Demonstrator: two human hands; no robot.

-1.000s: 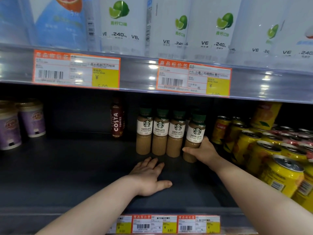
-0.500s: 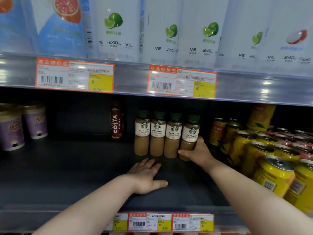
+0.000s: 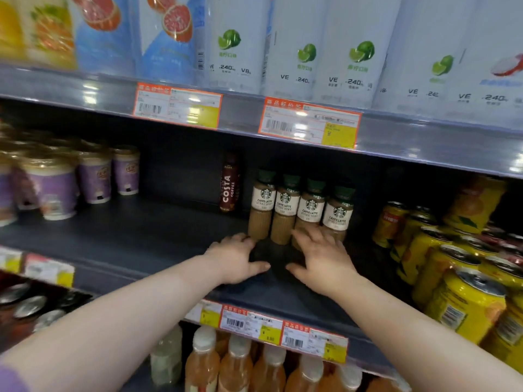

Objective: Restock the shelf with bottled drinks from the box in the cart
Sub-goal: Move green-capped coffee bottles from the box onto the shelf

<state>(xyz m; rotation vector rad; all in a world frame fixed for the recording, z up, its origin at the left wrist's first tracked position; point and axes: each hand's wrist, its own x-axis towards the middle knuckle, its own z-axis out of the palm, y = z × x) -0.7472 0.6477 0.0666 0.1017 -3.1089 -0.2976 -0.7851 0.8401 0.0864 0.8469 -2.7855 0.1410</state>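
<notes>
Upper shelf: tall white lime-label bottles (image 3: 325,52) stand in a row above, with grapefruit-label ones further left.
Shelf (image 3: 141,239): a dark deck at the middle level; its bare part runs from the left side to the near edge.
Yellow cans (image 3: 464,301): packed in rows on the right side, from near to far.
Purple cups (image 3: 53,188): grouped at the far left, blurred.
Arms: both bare forearms reach in from the near edge and converge on the middle of the deck.
Right hand (image 3: 322,258): palm down, fingers spread and nearly straight, thumb pointing left. It grips nothing. Its fingertips overlap the bases of the two right-hand latte bottles; blur hides whether they actually touch.
Left hand (image 3: 235,258): palm down on the deck, fingers pointing far and loosely together, thumb out to the right, holding nothing. Its fingertips end just beside the base of the leftmost latte bottle.
Gap between hands: the two thumbs point at each other, apart, over bare deck.
Latte bottles (image 3: 284,207): four with green caps, upright and shoulder to shoulder, in a line just beyond both hands, the right end nearer than the left.
Costa bottle (image 3: 229,185): dark, upright, alone, just left of and behind the latte row.
Price tags (image 3: 310,124): orange-edged, on the rail above; more sit on the near rail below.
</notes>
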